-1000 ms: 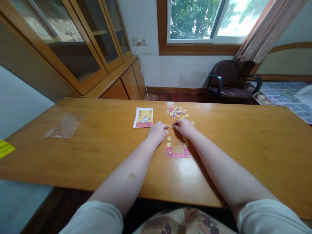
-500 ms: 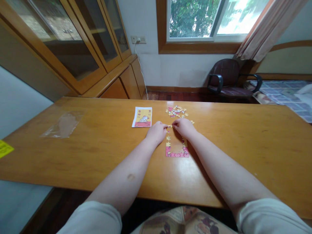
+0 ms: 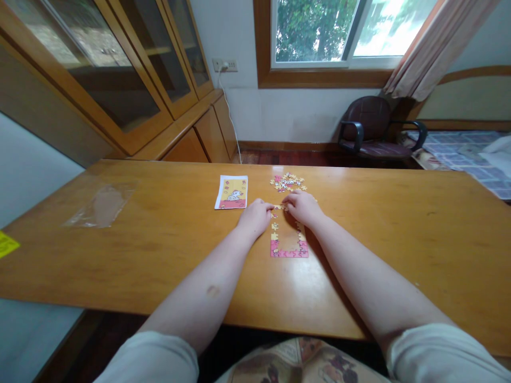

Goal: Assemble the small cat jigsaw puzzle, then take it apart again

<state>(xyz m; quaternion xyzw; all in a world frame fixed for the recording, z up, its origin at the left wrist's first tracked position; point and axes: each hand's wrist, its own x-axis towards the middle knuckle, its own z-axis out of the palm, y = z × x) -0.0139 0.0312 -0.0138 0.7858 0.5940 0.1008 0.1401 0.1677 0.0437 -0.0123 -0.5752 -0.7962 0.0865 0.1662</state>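
A jigsaw border (image 3: 289,254) lies on the wooden table, pink along its near edge and yellow up the sides. At its far left corner, the closed fingertips of my left hand (image 3: 257,215) press on a yellow puzzle piece (image 3: 278,207). My right hand (image 3: 303,207) is just to the right, fingers curled down on the far edge of the border. Its fingertips pinch a puzzle piece that is mostly hidden beneath them. Beyond my hands is a heap of loose puzzle pieces (image 3: 288,182). Left of them lies a picture card (image 3: 231,192) showing a white animal on yellow and pink.
A clear plastic bag (image 3: 106,206) lies on the left of the table (image 3: 167,239). Past the table stand a glass-door cabinet (image 3: 171,109), a dark office chair (image 3: 369,127) and a bed (image 3: 459,151). A yellow label (image 3: 7,243) shows at the left edge.
My right fingers have shifted slightly at the border's far edge, showing a little more of the pieces there. My left hand stays at the corner. The view has moved very slightly.
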